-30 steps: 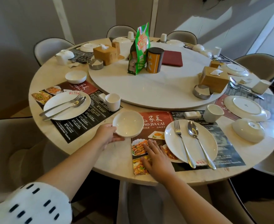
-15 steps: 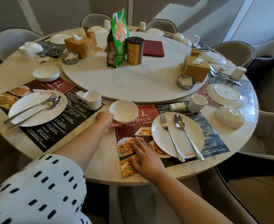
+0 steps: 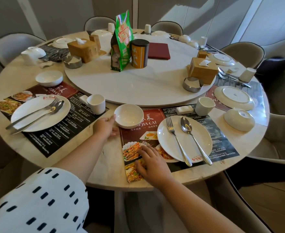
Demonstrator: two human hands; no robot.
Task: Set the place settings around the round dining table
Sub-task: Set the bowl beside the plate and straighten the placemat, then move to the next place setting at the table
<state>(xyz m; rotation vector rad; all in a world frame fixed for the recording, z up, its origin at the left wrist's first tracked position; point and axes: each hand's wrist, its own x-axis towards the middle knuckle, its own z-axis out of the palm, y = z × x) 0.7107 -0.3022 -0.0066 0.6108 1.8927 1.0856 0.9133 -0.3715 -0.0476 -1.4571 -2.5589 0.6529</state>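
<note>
Round marble dining table (image 3: 74, 158), half laid: left hand (image 3: 105, 126) has its fingers lightly against the small white ceramic bowl (image 3: 128, 116) at the printed paper placemat's (image 3: 155, 118) top corner, while right hand (image 3: 151, 163), fingers spread flat, pins that mat, probably so it won't slide.

Head camera looks down, near, over table (image 3: 104, 172).

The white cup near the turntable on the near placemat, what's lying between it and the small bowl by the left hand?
Between the cup and the bowl, the head view shows a small white rest lying on the placemat.
</note>
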